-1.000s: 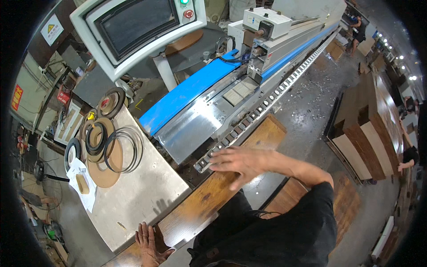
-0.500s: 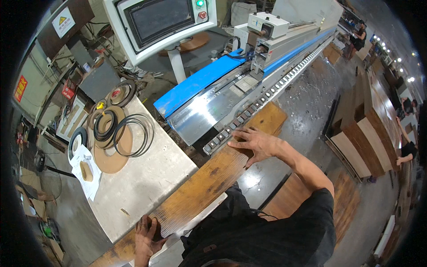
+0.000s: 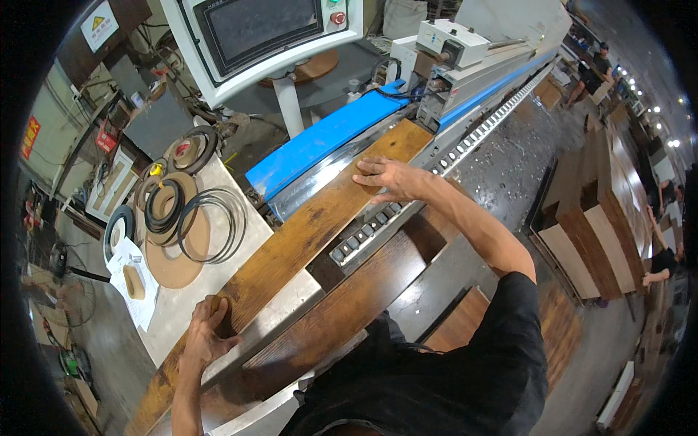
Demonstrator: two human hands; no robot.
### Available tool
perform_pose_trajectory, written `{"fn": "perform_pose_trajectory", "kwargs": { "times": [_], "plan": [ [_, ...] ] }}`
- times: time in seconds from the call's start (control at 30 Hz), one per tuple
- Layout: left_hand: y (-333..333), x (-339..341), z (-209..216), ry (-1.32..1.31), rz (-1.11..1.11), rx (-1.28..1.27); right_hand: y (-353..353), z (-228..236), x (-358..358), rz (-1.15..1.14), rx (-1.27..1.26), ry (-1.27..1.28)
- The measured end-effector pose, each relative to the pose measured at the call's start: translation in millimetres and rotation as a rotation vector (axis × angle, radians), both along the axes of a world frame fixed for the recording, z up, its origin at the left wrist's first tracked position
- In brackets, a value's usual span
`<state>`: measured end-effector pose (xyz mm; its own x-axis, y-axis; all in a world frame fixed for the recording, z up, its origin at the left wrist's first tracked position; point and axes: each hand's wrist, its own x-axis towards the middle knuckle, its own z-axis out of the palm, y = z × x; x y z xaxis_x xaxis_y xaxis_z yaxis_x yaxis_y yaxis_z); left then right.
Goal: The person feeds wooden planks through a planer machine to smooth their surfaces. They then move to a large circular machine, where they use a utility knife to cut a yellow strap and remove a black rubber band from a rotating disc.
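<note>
A long brown wood-grain board (image 3: pixel 305 225) slants from the lower left onto the metal bed of a machine. My right hand (image 3: pixel 392 180) grips its near edge toward the far end, fingers laid over the top face. Near the lower left, my left hand (image 3: pixel 207 330) holds the same edge with its fingers bent over the top and its thumb apart. Below the board, a second dark brown board (image 3: pixel 342 305) lies closer to my body. The machine's blue cover (image 3: pixel 327 138) runs along the held board's far side, and a conveyor chain (image 3: pixel 371 232) along its near side.
A pale table (image 3: pixel 254 218) on the left carries rolls of edge banding (image 3: pixel 174 254), loose black coils and papers (image 3: pixel 134 291). A control panel (image 3: pixel 262 43) stands behind the machine. Stacked brown panels (image 3: pixel 603 218) sit at right; other people work farther off.
Both hands have lifted the board away from my body and set it across the machine bed. The second board beneath has come into view.
</note>
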<state>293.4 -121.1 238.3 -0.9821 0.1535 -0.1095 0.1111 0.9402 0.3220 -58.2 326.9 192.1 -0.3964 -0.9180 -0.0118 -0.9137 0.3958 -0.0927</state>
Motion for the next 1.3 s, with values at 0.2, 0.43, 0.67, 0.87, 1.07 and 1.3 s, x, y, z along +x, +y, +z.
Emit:
{"fn": "perform_pose_trajectory", "kwargs": {
  "times": [0.2, 0.43, 0.67, 0.87, 1.07, 1.3],
  "plan": [
    [-12.0, -54.0, -49.0, -0.023, -0.005, 0.014, 1.0, -36.6, -43.2, -0.026, 0.181, -0.089],
    [-28.6, -99.1, -85.9, -0.183, 0.099, 0.108, -14.1, -70.1, -87.4, -0.079, 0.285, -0.117],
    [-20.9, -111.2, -99.9, -0.043, -0.010, -0.102, -22.7, -71.7, -95.8, -0.056, 0.360, -0.154],
    [25.4, -141.8, -132.3, 0.338, -0.224, 0.137, -46.7, -61.0, -96.4, -0.011, 0.183, -0.219],
    [95.1, -211.2, -156.6, 0.366, -0.337, 0.146, -16.1, -101.7, -99.5, -0.053, 0.042, -0.100],
    [97.4, -218.8, -166.3, 0.453, -0.288, 0.082, -22.3, -87.1, -97.3, -0.111, 0.119, -0.197]
  ]
}}
